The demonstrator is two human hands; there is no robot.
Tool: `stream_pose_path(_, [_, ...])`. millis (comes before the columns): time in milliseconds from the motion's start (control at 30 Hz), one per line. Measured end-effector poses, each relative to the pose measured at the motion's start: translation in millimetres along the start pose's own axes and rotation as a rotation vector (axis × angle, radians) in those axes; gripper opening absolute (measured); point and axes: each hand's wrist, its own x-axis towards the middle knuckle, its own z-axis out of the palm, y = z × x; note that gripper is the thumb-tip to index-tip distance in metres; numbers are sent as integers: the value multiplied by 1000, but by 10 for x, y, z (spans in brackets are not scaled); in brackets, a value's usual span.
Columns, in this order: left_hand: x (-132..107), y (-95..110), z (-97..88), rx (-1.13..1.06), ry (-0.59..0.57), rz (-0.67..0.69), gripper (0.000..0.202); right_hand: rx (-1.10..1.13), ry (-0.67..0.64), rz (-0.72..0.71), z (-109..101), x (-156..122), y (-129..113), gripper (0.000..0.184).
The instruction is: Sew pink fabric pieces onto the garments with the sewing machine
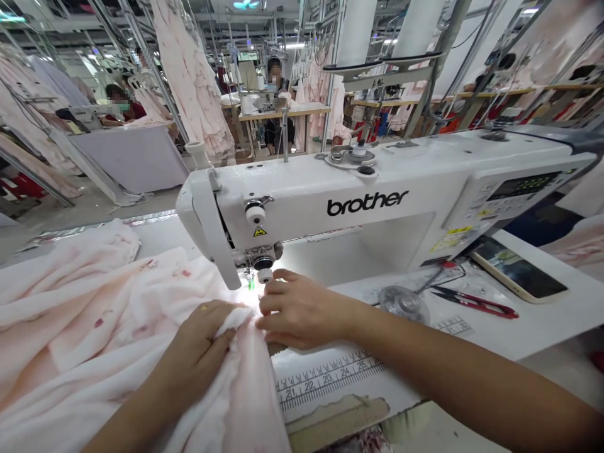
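Note:
Pale pink fleecy fabric (85, 327) with small printed marks lies heaped on the left of the sewing table. My left hand (201, 343) rests on it with fingers curled, pinching a fold just left of the needle. My right hand (297, 308) sits right of the needle area (250, 283), fingers bent and pressed on the fabric's edge. Both hands meet under the head of a white Brother sewing machine (368, 201), whose lamp lights the cloth at the presser foot.
Red thread snips (476, 302), a clear round bobbin case (403, 302) and a phone (519, 270) lie on the table at right. A printed ruler (325, 377) runs along the front edge. Other workers sit at machines behind, among hanging pink garments.

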Motion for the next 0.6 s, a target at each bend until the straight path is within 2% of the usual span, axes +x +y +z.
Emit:
stream_pose_path(100, [-2,-2,-20,148,-51,289,29,-70,-31,-236,-36,9,-36,28])
stream_pose_path(200, [10,32,-41,247,-75,419,35,-107,-40,-300,14,10,-157,19])
stream_pose_path(267, [10,42,-40,251,-69,418,37,-132,-29,-304,81,-2,-246,13])
stream_pose_path(367, [-9,31,-23,216,-59,395,37,-148,-7,-289,161,-21,-327,12])
stream_pose_path(600, [-13,-18,-24,134,-91,343,34,-93,-26,-235,166,-25,-300,18])
